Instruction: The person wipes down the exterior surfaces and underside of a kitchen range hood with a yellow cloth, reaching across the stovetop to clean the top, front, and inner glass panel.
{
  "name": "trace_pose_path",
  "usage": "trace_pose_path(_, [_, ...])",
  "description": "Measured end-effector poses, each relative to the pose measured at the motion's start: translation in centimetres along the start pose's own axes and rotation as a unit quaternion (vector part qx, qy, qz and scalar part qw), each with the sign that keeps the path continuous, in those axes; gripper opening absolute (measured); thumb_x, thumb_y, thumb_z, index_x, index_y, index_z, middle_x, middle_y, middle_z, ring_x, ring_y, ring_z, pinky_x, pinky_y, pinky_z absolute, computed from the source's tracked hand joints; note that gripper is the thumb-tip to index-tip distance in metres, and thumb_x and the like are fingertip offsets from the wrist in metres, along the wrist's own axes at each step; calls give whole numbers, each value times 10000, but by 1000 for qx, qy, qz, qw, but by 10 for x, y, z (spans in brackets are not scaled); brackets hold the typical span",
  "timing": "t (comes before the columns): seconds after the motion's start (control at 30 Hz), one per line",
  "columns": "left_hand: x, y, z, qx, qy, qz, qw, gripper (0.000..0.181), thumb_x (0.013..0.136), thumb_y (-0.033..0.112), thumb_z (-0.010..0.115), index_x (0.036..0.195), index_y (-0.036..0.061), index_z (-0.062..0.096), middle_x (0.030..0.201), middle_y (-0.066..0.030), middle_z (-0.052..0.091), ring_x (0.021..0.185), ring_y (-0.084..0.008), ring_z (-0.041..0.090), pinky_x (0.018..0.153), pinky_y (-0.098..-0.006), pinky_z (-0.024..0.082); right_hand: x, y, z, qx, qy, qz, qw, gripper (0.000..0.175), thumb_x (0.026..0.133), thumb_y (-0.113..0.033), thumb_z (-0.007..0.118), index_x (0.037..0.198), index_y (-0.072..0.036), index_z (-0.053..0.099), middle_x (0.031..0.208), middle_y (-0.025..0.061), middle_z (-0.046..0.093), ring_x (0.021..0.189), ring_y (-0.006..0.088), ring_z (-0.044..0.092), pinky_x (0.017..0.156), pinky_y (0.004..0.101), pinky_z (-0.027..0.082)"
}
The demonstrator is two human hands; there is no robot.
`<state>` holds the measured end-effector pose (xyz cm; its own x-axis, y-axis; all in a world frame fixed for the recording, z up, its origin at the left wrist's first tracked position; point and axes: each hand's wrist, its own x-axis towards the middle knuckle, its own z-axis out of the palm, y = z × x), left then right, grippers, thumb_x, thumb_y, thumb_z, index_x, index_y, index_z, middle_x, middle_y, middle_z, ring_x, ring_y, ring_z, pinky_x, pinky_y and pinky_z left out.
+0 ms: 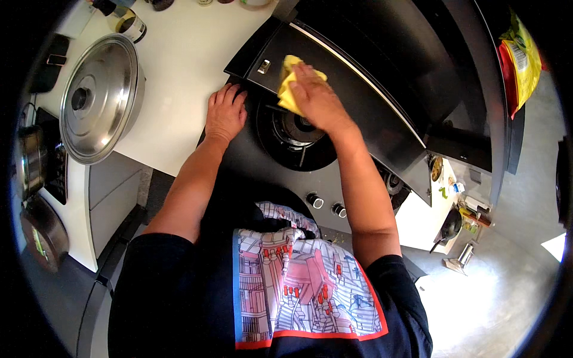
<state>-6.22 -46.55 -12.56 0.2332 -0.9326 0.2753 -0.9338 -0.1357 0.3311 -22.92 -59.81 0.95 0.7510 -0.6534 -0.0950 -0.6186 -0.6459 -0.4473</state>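
Note:
My right hand [318,100] holds a folded yellow cloth [291,87] against the black glass panel of the range hood [353,107], above a gas burner [297,129]. The fingers lie over the cloth, and part of it sticks out on both sides of them. My left hand [227,112] rests with its palm down and fingers slightly spread near the corner of the black cooktop [277,179], beside the white counter. It holds nothing. Two control knobs [315,201] are on the cooktop's front, between my forearms.
A large lidded steel pan [100,100] and a glass bottle [127,24] stand on the white counter [174,53] at left. Other pots are at the far left edge. A second burner [394,183] lies right of my right forearm. A yellow and red packet [521,67] is at upper right.

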Motion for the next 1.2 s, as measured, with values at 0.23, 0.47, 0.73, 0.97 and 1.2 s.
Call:
trace_pose_path(0.23, [0,-3,6,8,-4,-4,1000,360,754,178,595,1110,129,578,1232,-55,493,1214,-237,402,1006,-408,306,18,-20,7,-50,-36,1,998,533,951,-321,328,1314,68,362,1363,295,356,1291,395,339,1087,401,265])
trace_pose_path(0.47, [0,2,0,-16,-10,3,1000,368,770,142,601,1133,100,550,1195,-108,487,1190,-283,416,993,-441,318,63,62,-5,-110,-123,120,979,488,975,-314,215,1353,-53,377,1420,174,347,1281,328,372,1047,368,325])
trace_pose_path(0.73, [4,5,-2,-32,-4,7,999,365,758,129,605,1116,93,548,1185,-108,479,1200,-287,402,999,-455,310,113,96,21,-236,-187,249,920,453,938,-332,345,1237,-48,532,1374,138,435,1275,271,405,1029,389,344])
trace_pose_path(0.97, [2,2,3,-7,-20,-7,1000,380,745,168,601,1121,131,554,1235,-53,483,1215,-243,401,1012,-416,301,63,146,-6,-234,-119,206,943,464,950,-321,322,1314,-62,445,1390,145,406,1274,296,395,1047,362,323])
trace_pose_path(1.2, [0,1,4,2,-19,-4,1000,392,738,177,614,1123,132,551,1243,-59,474,1231,-242,383,1014,-418,298,88,110,3,-126,-99,255,954,514,941,-380,279,1350,-96,406,1393,161,396,1273,316,391,1049,391,320])
